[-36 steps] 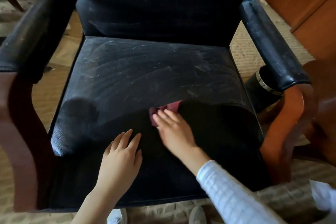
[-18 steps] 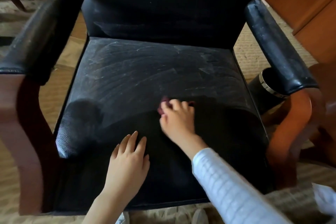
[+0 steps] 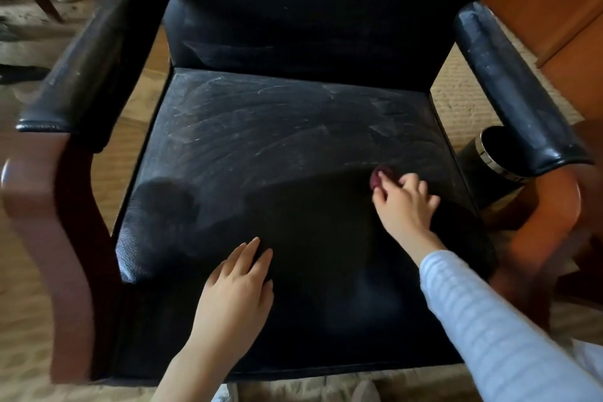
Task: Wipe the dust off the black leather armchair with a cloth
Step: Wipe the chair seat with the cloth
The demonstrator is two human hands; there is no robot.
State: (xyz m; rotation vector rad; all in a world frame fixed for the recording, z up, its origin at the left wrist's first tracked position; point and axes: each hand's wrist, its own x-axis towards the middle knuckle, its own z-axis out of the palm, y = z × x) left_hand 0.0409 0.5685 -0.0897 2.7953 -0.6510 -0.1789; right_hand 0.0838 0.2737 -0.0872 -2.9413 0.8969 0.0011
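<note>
Black leather armchair [image 3: 293, 26] fills the view, its seat [image 3: 261, 147] streaked with pale dust across the back half and darker along the front. 1 small dark-red cloth [image 3: 379, 175] sits on the seat toward the person's right, bunched under the right hand [image 3: 404, 206], whose fingers curl over it and grip it against the leather. The left hand [image 3: 238, 284] lies flat on the front of the seat, fingers straight and released, holding nothing. A pale blue striped sleeve [image 3: 489, 330] covers the right forearm. 2 padded armrests [image 3: 88, 68] sit on brown wooden supports [image 3: 49, 206]. A black bin [image 3: 496, 157] with a silver rim stands on the beige carpet [image 3: 456, 101], just beside the seat under the right-side armrest.
</note>
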